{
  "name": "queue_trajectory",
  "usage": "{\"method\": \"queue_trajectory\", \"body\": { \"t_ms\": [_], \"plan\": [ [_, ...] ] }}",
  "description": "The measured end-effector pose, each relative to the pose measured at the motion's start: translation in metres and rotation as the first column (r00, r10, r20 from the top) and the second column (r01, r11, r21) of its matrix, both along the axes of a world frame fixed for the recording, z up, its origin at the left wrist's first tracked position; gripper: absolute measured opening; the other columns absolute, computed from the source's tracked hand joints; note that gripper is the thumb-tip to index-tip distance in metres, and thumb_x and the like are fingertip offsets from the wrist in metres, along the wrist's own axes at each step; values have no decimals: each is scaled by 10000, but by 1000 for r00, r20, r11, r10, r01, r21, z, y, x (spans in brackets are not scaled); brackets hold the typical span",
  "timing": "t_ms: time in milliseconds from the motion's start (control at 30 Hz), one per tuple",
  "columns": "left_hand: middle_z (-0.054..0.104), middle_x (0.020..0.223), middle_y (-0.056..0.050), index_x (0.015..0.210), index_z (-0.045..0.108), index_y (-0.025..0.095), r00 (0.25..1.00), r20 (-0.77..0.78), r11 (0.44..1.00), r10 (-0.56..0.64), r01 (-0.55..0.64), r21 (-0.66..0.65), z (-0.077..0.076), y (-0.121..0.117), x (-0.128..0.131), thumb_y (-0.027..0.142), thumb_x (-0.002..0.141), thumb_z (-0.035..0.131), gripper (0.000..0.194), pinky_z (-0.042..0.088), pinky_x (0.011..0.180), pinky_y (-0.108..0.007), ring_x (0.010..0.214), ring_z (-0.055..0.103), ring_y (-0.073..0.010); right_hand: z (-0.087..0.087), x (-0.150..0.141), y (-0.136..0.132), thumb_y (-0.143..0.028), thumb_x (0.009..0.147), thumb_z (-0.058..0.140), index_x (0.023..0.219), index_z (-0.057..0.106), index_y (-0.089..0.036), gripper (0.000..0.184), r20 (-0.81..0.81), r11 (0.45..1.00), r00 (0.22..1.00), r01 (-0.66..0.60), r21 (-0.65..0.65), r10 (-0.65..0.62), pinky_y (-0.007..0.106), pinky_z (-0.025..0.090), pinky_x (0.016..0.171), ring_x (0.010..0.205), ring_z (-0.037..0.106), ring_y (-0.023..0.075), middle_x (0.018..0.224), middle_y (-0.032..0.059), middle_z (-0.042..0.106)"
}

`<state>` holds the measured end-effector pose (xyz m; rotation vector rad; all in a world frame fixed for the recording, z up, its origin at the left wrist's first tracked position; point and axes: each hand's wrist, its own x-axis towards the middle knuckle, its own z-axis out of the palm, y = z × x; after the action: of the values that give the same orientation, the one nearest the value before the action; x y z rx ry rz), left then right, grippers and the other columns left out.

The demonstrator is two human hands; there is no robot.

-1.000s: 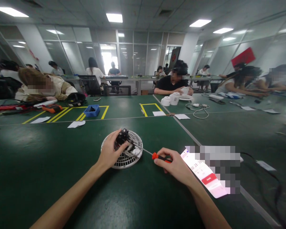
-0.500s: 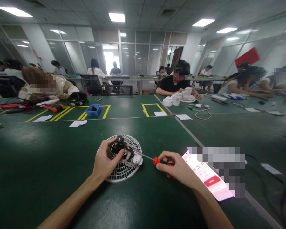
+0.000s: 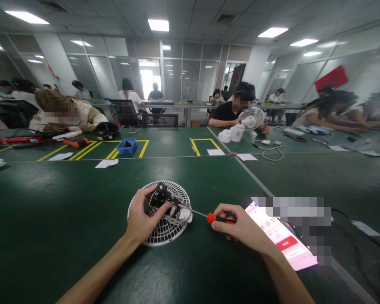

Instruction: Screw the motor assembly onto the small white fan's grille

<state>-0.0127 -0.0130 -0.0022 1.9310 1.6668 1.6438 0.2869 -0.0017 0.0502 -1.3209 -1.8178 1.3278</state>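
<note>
A white round fan grille (image 3: 167, 236) lies flat on the green table, with a black fan motor (image 3: 160, 195) and a bundle of pale wires on top. My left hand (image 3: 144, 213) is closed around the motor, thumb and fingers on opposite sides. In my right hand (image 3: 232, 221) is a screwdriver (image 3: 213, 218) with a red and black handle. Its thin shaft points left into the motor assembly; the tip is hidden among the parts. A small white plastic piece (image 3: 185, 215) sits by the wires at the grille's right edge.
A phone (image 3: 285, 240) with a lit screen lies beside my right forearm. Farther off are a blue bin (image 3: 126, 146), paper sheets (image 3: 107, 163), an orange tool (image 3: 76, 142) and a coiled cable (image 3: 272, 150). Across the table a co-worker (image 3: 231, 109) handles a white fan (image 3: 252, 118).
Both my hands keep their grips, and the screwdriver stays at the motor. The whole view has shifted slightly. Across the table, the co-worker's fan has been tipped up so its grille faces this way.
</note>
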Motion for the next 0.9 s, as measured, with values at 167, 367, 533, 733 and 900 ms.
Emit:
{"method": "queue_trajectory", "body": {
  "t_ms": [167,367,533,733,900],
  "plan": [
    [680,1126,-68,1191,630,224,1000,4,1000,19,-19,0,1,-2,1,473,806,805,490,549,916,-422,1055,669,-257,1,1,0,-383,783,792,827,718,-209,194,8,1000,1000,-4,-7,4,234,419,446,541,578,116,729,-14,631],
    [677,1130,-69,1194,629,226,1000,5,1000,21,-21,6,-1,-1,1,473,801,811,498,550,919,-419,1057,668,-255,2,2,0,-391,780,795,813,715,-216,195,-6,1000,1000,-7,-8,7,236,424,451,553,573,117,742,-9,635],
    [677,1133,-73,1195,626,226,1000,3,1000,28,-28,13,-1,0,1,477,792,819,513,555,915,-419,1054,672,-256,2,2,0,-372,771,799,816,713,-212,187,2,1000,1000,-9,-12,9,233,419,447,554,584,120,738,-8,637],
    [673,1119,-68,1200,622,227,999,1,999,41,-41,4,-1,-1,1,488,791,816,522,554,920,-419,1046,672,-256,3,3,0,-365,778,795,834,714,-206,187,9,1000,1000,-7,-13,8,226,415,439,541,591,116,736,-15,628],
    [669,1136,-71,1214,612,224,999,-15,999,40,-40,14,-2,-1,2,469,791,821,532,552,925,-417,1056,666,-254,3,2,0,-361,777,798,825,717,-209,178,-2,1000,1000,-8,-8,8,227,411,437,552,585,121,724,-9,635]
  ]
}}
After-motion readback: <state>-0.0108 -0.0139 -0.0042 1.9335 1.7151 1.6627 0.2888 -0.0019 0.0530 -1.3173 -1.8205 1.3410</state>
